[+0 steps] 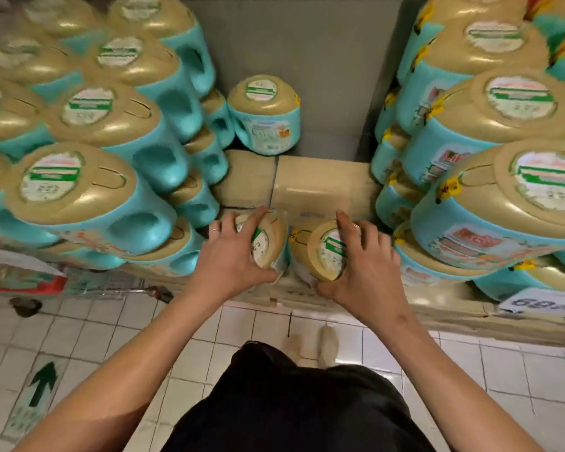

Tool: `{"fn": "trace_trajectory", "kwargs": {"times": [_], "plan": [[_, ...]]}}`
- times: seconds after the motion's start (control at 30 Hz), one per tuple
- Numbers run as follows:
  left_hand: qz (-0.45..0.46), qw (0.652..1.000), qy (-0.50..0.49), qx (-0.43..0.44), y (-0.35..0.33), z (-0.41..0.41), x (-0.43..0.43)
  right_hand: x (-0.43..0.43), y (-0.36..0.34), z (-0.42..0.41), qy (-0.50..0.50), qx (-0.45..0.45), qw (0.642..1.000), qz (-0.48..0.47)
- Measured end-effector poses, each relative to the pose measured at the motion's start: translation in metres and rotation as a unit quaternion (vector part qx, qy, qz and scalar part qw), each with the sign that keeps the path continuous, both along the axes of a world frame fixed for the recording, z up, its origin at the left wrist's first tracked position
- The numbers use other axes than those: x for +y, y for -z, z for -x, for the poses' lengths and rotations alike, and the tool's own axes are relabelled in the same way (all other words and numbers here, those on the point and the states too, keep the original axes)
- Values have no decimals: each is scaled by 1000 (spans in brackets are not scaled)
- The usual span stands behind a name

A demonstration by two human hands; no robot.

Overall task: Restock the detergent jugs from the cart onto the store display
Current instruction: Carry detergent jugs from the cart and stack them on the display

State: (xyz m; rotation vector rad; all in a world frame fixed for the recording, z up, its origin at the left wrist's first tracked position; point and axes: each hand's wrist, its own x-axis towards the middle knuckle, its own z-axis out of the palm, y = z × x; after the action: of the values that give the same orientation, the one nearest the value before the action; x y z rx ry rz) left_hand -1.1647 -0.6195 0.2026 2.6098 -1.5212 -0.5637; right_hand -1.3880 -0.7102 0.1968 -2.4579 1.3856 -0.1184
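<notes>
We're holding these by the tops
Left grip (232, 252) curls round the left jug (269, 246), right grip (364, 256) round the right jug (323, 256); likely heavy and slick, handles seem safer

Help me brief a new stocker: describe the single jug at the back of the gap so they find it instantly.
Between the two jug stacks is a gap backed by a grey panel. The lone jug stands there beyond the cardboard boxes, untouched and unstacked.
</notes>
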Motion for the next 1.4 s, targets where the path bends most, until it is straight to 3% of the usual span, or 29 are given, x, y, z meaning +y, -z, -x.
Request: {"fn": "trace_trajectory", "kwargs": {"times": [0.27, 0.5, 0.83, 1.13, 1.4], "plan": [[-69, 997, 1, 19, -7, -7, -21, -41, 18, -10, -58, -16, 998, -7], [-103, 991, 84, -3, -7, -19, -16, -68, 25, -50, 2, -52, 998, 30], [-69, 965, 252, -15, 4, -44, -24, -141, 14, -159, -68, -57, 996, -12], [-30, 961, 268, 59, 4, -56, -33, -162, 15, -239, -124, -66, 990, -13], [1, 959, 277, 59, 8, -60, -43, -160, 25, -245, -153, -129, 979, 38]]}}
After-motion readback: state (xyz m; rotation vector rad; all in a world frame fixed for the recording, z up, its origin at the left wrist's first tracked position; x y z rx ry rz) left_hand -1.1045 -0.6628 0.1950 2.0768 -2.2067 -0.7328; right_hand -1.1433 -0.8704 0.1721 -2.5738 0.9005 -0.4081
